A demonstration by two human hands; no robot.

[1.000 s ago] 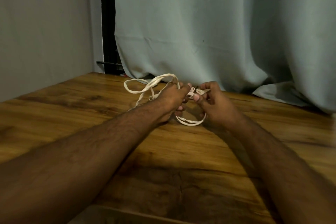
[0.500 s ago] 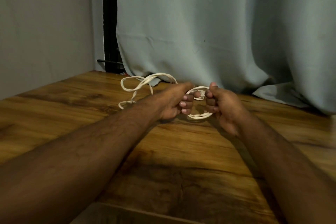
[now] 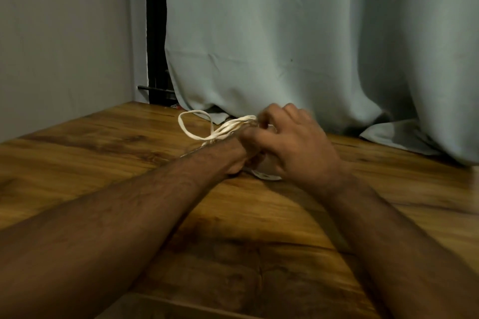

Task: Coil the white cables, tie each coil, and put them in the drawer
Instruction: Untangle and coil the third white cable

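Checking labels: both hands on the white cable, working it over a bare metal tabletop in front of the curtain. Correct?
Not quite. The tabletop is wood-grain, not bare metal, as the head view shows. The rest holds: the left hand and right hand both grip the white cable over it, in front of the curtain.

A wooden table (image 3: pixel 259 254) with a warm, streaky grain carries everything here. On it lies a white cable (image 3: pixel 207 128), its loose loops spread toward the back edge, and a small pale bit of it shows on the boards under the hands, though that part is too blurred to make out well. The hem of a grey curtain (image 3: pixel 404 137) rests on the far right of the tabletop.
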